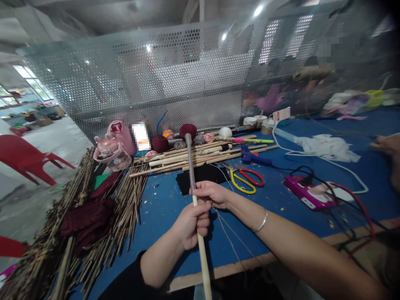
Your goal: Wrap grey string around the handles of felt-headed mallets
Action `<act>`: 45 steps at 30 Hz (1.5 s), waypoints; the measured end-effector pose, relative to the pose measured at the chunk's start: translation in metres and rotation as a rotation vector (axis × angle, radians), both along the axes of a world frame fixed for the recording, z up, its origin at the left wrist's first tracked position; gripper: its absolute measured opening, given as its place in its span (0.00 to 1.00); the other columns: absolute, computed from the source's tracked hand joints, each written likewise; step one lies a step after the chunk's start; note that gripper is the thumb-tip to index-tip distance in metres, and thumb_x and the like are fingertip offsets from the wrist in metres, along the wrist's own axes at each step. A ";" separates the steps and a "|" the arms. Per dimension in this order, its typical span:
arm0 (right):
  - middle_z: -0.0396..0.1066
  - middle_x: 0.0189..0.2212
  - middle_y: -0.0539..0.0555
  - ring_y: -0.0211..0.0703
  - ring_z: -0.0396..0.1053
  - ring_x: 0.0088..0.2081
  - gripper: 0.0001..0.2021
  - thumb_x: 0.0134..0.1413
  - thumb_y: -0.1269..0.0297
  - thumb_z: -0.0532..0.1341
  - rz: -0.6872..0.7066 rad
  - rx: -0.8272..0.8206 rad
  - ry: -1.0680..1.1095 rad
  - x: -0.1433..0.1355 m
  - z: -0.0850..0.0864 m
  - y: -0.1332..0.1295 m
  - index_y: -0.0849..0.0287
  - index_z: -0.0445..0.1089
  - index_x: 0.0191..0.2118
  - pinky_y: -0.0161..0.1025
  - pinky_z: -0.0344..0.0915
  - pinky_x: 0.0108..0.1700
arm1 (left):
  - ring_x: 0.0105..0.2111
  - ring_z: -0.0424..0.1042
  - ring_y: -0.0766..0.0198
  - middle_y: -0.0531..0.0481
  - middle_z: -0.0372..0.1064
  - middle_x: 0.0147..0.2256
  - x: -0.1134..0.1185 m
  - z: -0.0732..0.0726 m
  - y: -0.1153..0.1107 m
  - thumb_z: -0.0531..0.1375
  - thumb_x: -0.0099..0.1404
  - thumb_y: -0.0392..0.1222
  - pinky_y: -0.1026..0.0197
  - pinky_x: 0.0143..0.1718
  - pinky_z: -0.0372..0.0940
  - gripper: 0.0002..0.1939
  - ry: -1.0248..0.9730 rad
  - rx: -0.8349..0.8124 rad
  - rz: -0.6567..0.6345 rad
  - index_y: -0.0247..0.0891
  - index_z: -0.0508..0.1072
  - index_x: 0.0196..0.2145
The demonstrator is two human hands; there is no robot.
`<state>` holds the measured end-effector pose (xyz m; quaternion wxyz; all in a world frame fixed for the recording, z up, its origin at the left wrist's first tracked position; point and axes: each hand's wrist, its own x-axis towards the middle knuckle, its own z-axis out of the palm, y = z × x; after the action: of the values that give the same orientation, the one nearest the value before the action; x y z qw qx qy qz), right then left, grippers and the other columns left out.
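Observation:
A long pale wooden stick (203,266) slants up from the table's front edge, its upper length wrapped in grey yarn (190,160). My left hand (192,225) is closed around the bare wood just below the wrapping. Above it, my right hand (214,195) pinches the grey yarn against the stick where the wrapping ends. Loose thin strands (228,235) hang from under the right hand toward the table's front edge. Behind the right hand lies a black cloth (184,181), with red-and-yellow-handled scissors (245,187) to its right.
Several wooden sticks (168,160) and yarn balls (160,143) lie along the perforated metal screen (175,83). A blue glue gun (250,156), a purple power strip (308,193) and cables are at right. Bundled twigs (125,208) cover the left. Another person's hand (384,141) shows at far right.

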<state>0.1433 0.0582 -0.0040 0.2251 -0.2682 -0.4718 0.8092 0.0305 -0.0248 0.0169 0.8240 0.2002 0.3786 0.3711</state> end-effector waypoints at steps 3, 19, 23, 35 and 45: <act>0.61 0.15 0.45 0.26 0.52 0.13 0.15 0.38 0.61 0.66 -0.085 0.049 -0.078 -0.005 -0.004 -0.001 0.63 0.61 0.26 0.25 0.39 0.13 | 0.13 0.42 0.80 0.63 0.42 0.16 0.003 -0.003 0.000 0.63 0.49 0.40 0.74 0.13 0.35 0.17 0.036 0.012 0.081 0.37 0.54 0.26; 0.56 0.12 0.42 0.23 0.43 0.11 0.13 0.41 0.61 0.64 -0.026 0.025 -0.126 0.004 -0.002 0.003 0.63 0.60 0.25 0.26 0.34 0.12 | 0.11 0.51 0.75 0.62 0.50 0.16 0.007 -0.008 -0.005 0.56 0.55 0.50 0.72 0.11 0.49 0.14 0.373 0.199 0.084 0.39 0.56 0.28; 0.51 0.12 0.40 0.23 0.40 0.13 0.13 0.43 0.61 0.63 0.128 -0.097 -0.038 0.009 0.003 0.004 0.65 0.64 0.33 0.24 0.33 0.13 | 0.10 0.49 0.75 0.63 0.48 0.14 0.008 -0.007 -0.006 0.54 0.55 0.54 0.71 0.10 0.49 0.16 0.318 0.207 0.073 0.40 0.55 0.27; 0.61 0.15 0.44 0.24 0.51 0.12 0.13 0.42 0.63 0.64 0.047 -0.069 -0.016 0.008 0.005 0.003 0.64 0.63 0.33 0.24 0.37 0.13 | 0.07 0.49 0.75 0.63 0.52 0.13 0.007 -0.010 -0.004 0.55 0.55 0.52 0.73 0.08 0.46 0.15 0.302 0.250 0.004 0.41 0.55 0.32; 0.55 0.12 0.42 0.23 0.45 0.11 0.14 0.43 0.60 0.63 -0.026 0.046 -0.084 0.007 -0.002 0.005 0.63 0.59 0.25 0.25 0.34 0.12 | 0.11 0.61 0.71 0.59 0.59 0.15 0.006 -0.014 -0.004 0.53 0.57 0.50 0.70 0.12 0.55 0.14 0.483 0.387 -0.041 0.38 0.56 0.33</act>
<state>0.1503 0.0631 -0.0055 0.2219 -0.3027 -0.4959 0.7831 0.0366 -0.0288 0.0031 0.6641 0.4434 0.4815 0.3613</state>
